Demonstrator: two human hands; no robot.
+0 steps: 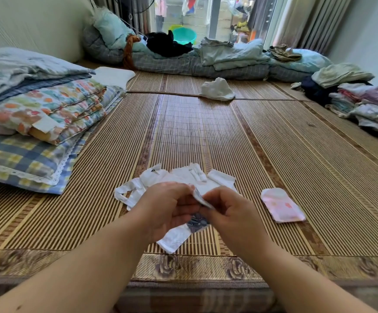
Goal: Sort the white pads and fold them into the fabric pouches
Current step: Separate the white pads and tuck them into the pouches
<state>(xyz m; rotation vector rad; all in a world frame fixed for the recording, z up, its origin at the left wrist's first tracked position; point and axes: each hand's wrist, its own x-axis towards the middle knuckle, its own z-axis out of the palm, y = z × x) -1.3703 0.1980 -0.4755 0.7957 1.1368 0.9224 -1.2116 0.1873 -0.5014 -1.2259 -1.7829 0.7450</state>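
Bamboo mat [206,132] fills the head view. We note folded quilts [48,109] at its left edge, clothes stacks [368,105] at the right and a crumpled white cloth [217,89] far up the middle.

Near the bottom centre, the left hand [167,206] and right hand [228,211] meet above the mat. Both have curled fingers that pinch a blue-patterned pouch [202,199] between them. A white pad [174,239] hangs out below the hands, its lower end touching or just above the mat; we cannot tell which. Whether its upper end already sits inside the pouch is hidden by the fingers.

A pile of white pads [183,177] lies loose on the mat just beyond the knuckles. A pink pouch [281,205] lies flat to the right, apart from the pile, and looks closed.

We judge the step as folding or tucking this pad into the held pouch, with most of the pile not yet done.

Risks from here:
- The long free end may slip out if the pinch loosens during the fold.
- It may bunch unevenly, since soft fabric gives no stiff edge to fold against.
- The dangling end could catch on the mat slats.
- The pile overlaps itself, so grabbing one pad may drag a second with it.
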